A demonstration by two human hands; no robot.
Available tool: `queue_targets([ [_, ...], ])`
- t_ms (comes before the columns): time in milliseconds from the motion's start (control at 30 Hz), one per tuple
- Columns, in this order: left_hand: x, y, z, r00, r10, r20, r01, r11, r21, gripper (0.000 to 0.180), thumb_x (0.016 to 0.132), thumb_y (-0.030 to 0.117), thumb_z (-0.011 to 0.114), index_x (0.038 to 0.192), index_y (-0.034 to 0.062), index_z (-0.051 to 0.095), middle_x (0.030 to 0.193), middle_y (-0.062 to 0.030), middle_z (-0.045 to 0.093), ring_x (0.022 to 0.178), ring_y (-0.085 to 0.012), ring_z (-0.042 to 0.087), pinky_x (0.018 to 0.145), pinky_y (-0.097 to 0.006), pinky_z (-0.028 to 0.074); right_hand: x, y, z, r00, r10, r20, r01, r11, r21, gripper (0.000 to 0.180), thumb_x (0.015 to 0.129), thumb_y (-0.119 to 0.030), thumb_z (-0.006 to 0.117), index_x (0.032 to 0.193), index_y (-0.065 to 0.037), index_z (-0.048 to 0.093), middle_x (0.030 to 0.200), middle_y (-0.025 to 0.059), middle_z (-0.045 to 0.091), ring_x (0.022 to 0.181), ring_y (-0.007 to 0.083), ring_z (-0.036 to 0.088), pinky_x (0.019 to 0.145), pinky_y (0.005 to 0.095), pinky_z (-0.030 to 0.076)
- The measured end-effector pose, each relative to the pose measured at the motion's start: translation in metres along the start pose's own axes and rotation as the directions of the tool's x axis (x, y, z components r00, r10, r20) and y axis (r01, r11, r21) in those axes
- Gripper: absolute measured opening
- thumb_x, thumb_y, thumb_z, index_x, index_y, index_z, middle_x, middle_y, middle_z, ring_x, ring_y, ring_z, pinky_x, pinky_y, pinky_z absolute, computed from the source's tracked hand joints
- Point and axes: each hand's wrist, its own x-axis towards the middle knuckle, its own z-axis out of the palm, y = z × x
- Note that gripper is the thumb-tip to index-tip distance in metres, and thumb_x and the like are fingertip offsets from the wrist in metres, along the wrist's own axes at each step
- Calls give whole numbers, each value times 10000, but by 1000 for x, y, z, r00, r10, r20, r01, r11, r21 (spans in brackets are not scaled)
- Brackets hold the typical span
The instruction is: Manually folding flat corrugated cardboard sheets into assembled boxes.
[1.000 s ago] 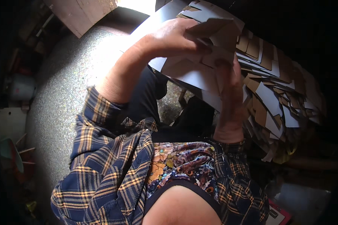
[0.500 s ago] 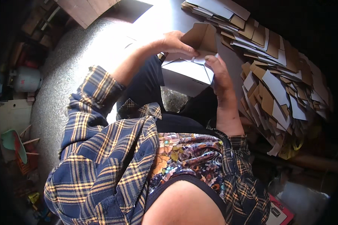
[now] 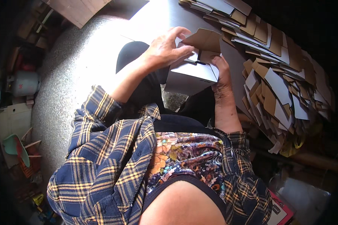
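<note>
A small cardboard box (image 3: 191, 77), white outside and brown inside, is held tilted above my knees. Its brown-lined lid flap (image 3: 204, 39) stands up at the far side, and a white side flap (image 3: 192, 57) folds in at the left. My left hand (image 3: 167, 47) is at the box's upper left, fingers curled and thumb on the side flap. Wrapped round the right wall is my right hand (image 3: 222, 73), its thumb over the top edge near the opening. The fingertips behind the box are hidden.
Flat cardboard blanks (image 3: 274, 82) lie in uneven stacks along the right, on a grey surface (image 3: 233, 63). A wooden box (image 3: 77, 9) stands at the upper left. By the left edge are a grey tank (image 3: 26, 83) and a green scoop-like thing (image 3: 17, 148).
The box has shifted slightly right and its opening shows more. My left hand has pulled back from lying across the flap, its fingers now more curled. My right hand keeps its hold.
</note>
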Motion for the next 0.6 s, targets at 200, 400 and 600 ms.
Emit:
queue_targets([
  [200,-38,16,-5,864,503,-17,-500,861,90,601,811,499,641,1179,30,560,1136,-174,582,1114,-352,545,933,-431,449,-3,-9,3,999,0,36,-3,997,73,315,778,-140,531,1062,-5,534,909,88,594,803,175,599,736,289,501],
  [400,-38,22,2,816,545,192,-577,741,345,525,693,315,768,1152,125,596,1210,-112,559,1184,-310,512,986,-428,422,0,-12,-11,997,-47,66,53,994,-99,326,807,-142,524,1101,-6,556,925,77,604,815,164,587,744,276,487],
  [600,-35,24,7,811,571,128,-576,739,348,471,674,229,777,1104,122,617,1177,-95,578,1163,-301,530,972,-427,444,9,-29,-23,975,-166,149,223,727,-650,357,839,-147,600,1171,-17,578,1048,76,628,906,133,582,802,256,470],
])
